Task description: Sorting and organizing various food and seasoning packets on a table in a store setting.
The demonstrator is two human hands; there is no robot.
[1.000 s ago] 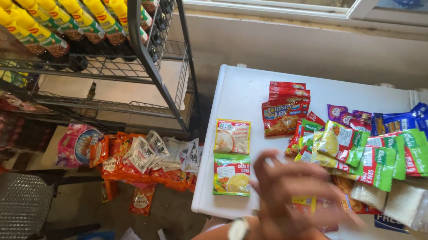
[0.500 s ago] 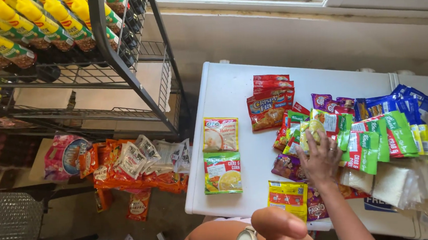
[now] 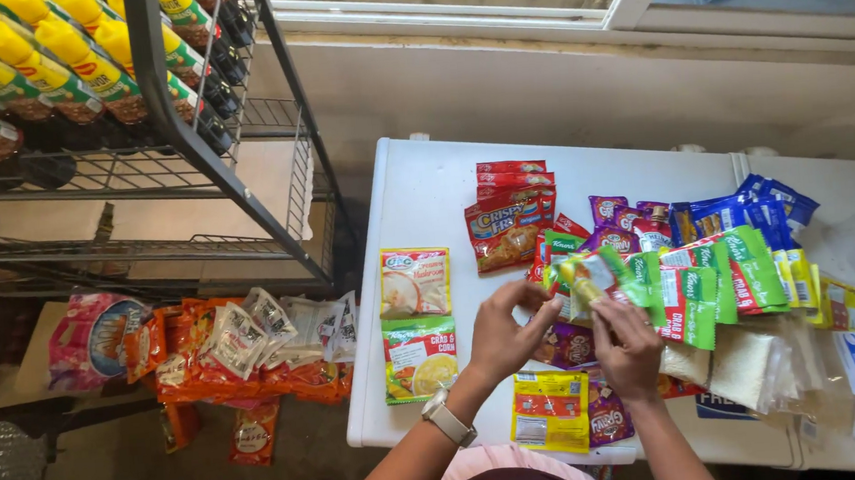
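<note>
Green-and-yellow sachet (image 3: 591, 277) sits at frame centre, pinched between left hand (image 3: 502, 333) and right hand (image 3: 627, 341), above the white table (image 3: 424, 185); red packets (image 3: 508, 209) look laid out already, overlapping green ones (image 3: 711, 280) seem unsorted

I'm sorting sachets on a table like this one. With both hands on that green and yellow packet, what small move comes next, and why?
Probably lift the green and yellow packet clear of the overlapping green row; both the left hand and right hand pinch it above the pile.
</note>
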